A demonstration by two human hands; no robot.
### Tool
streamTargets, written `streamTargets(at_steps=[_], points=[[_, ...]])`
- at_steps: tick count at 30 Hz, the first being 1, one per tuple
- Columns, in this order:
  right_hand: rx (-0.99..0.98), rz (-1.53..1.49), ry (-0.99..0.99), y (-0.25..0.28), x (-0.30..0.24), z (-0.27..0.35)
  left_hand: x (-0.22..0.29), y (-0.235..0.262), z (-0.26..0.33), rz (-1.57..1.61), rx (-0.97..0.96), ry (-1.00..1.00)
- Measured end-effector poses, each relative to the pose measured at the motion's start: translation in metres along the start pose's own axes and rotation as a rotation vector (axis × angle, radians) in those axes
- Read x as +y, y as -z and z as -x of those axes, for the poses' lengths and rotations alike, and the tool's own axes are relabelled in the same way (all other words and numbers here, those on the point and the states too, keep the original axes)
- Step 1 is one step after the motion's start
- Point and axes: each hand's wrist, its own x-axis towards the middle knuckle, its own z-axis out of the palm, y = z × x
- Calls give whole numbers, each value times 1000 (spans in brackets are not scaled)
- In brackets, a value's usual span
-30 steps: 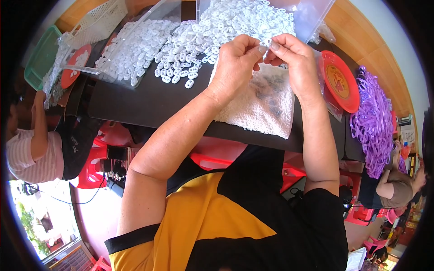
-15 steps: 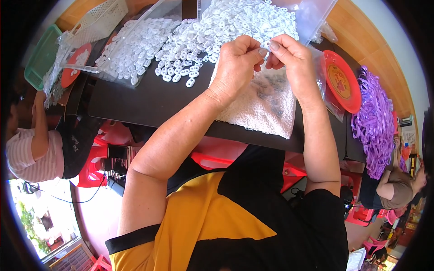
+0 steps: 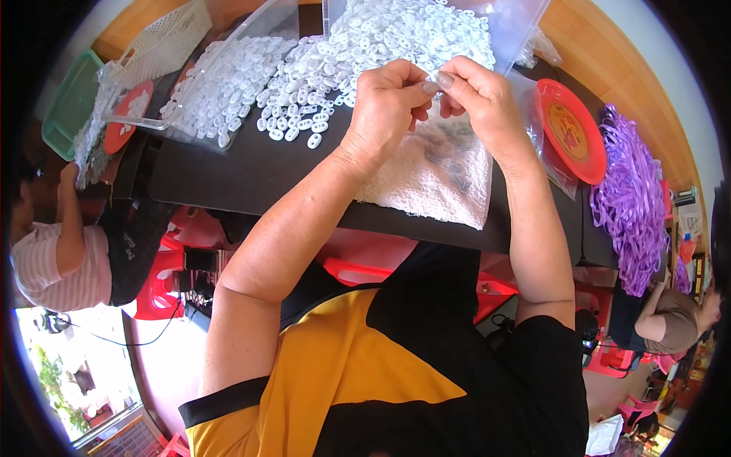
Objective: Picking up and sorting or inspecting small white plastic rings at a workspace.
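My left hand [image 3: 387, 103] and my right hand [image 3: 481, 103] meet above the dark table, fingertips pinched together thumb to thumb. Whatever lies between the fingers is too small and covered to make out. Beneath them a white towel [image 3: 426, 190] is spread, with small dark or clear pieces [image 3: 455, 158] lying on it, blurred. Just beyond the hands rises a big heap of small white oval plastic pieces with two holes [image 3: 411, 34]. Several loose ones [image 3: 314, 141] have strayed onto the table left of my left hand.
A clear plastic bin [image 3: 221, 84] of the same pieces stands left. On the right are a red plate [image 3: 572, 129] and a hanging bundle of purple ribbons [image 3: 628, 202]. One person [image 3: 65, 259] works at far left beside a green basket [image 3: 72, 103]; another [image 3: 670, 320] is at far right.
Both hands shift slightly left in the picture, as does the whole table scene. The fingertips draw closer together; they stay pinched.
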Motion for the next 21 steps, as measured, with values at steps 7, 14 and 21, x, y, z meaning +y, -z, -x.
streamTargets(at_steps=[7,14,21], points=[[80,-208,-90,-4,11,-3,-2,3,-8,107,111,12],[62,901,253,-24,29,-3,-4,26,-20,325,387,-14],[-165,1198,43,-33,23,-3,-2,18,-12,364,362,46]])
